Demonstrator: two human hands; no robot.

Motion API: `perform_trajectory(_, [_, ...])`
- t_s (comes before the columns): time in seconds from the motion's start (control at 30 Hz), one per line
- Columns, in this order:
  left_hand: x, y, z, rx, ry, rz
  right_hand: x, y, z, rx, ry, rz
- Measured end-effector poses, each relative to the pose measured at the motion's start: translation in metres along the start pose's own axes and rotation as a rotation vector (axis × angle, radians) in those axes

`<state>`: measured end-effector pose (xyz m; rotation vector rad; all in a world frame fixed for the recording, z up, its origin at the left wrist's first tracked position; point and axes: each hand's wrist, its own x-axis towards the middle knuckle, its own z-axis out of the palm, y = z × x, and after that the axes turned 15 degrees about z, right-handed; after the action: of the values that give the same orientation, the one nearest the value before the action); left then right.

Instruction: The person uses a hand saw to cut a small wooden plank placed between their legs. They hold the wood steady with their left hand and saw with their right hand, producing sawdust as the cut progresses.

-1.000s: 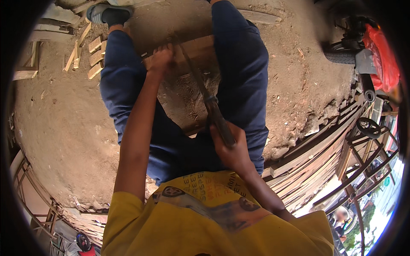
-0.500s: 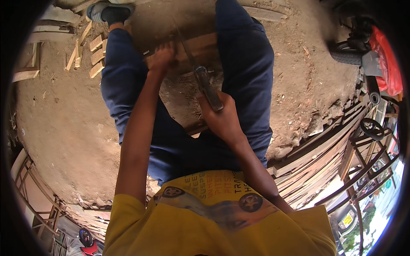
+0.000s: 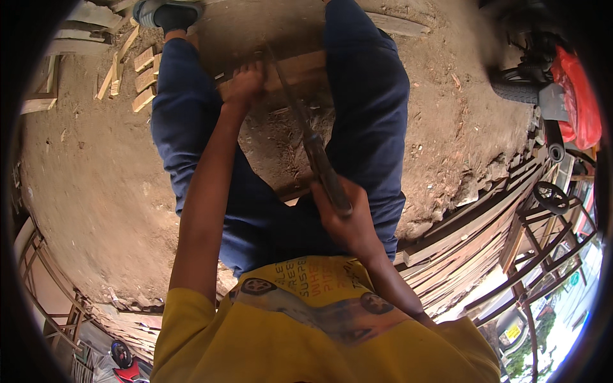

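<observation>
A wooden board (image 3: 305, 67) lies crosswise between my lower legs, and its near face shows. On the left part of that board rests my left hand (image 3: 245, 83), its fingers bent over the wood. My right hand (image 3: 345, 214) is wrapped round the dark handle of a handsaw (image 3: 327, 171), close to my lap. From the handle the narrow blade slants up and to the left, crossing the board just right of my left hand. Shadow and blur hide where the teeth meet the wood.
Several short cut wood pieces (image 3: 145, 80) lie left of my left leg, beside thin sticks (image 3: 116, 70). Stacked planks (image 3: 466, 255) run along the right. A tyre (image 3: 516, 92) and a red plastic sheet (image 3: 575, 102) are at the far right, above a metal frame (image 3: 543, 249).
My right hand has pulled the handsaw back toward my lap and slightly right. My left hand stays on the board.
</observation>
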<state>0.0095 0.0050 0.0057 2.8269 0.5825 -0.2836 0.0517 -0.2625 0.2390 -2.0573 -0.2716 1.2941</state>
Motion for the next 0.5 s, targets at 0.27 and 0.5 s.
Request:
perform_trajectory(0.27, [-0.002,0.009,-0.01,-0.053,0.043,0.004,0.019,0.01,0.006,-0.074,0.013,-0.079])
perform_trajectory(0.5, [-0.002,0.02,-0.029,-0.043,-0.008,-0.073,-0.034,0.025,-0.006,-0.051,0.064,-0.093])
